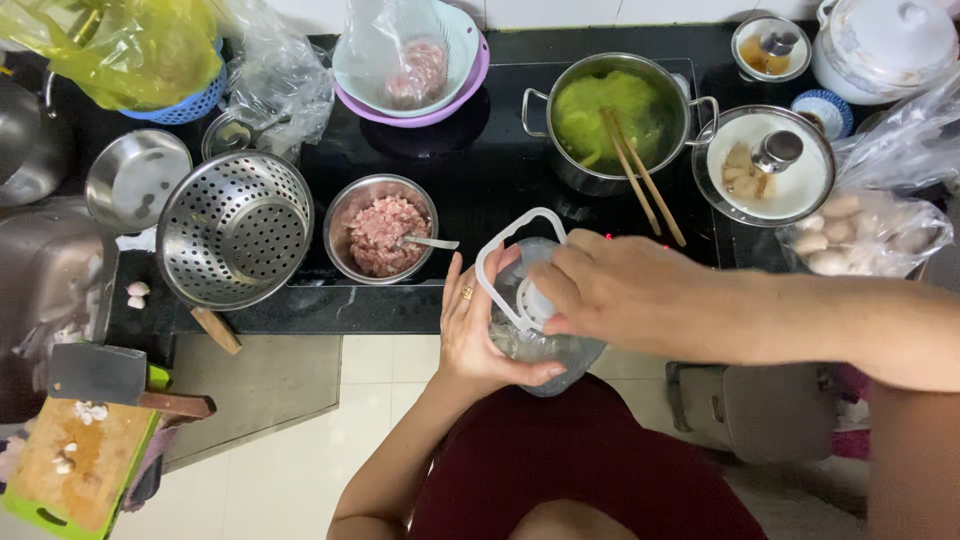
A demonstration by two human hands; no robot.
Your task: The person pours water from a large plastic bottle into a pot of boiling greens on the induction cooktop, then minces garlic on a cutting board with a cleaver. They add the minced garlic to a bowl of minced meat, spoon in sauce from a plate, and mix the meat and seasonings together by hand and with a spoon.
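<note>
My left hand (472, 335) wraps around the side of a clear plastic bottle (545, 345) with a white loop handle (500, 250), held in front of the black counter. My right hand (610, 290) rests on top of the bottle with its fingers closed on the white cap. Just beyond, a small steel bowl of pink minced meat (382, 232) with a spoon in it sits on the black cooktop (480, 150). A steel pot of green liquid (615, 120) carries wooden chopsticks (643, 180) across its rim.
A steel colander (235, 230) lies tilted at the left beside a steel bowl (135, 178). A cleaver (110, 378) rests on a wooden board (80, 460) at the lower left. A glass lid (765, 165) and a bag of pale balls (865, 235) lie at the right.
</note>
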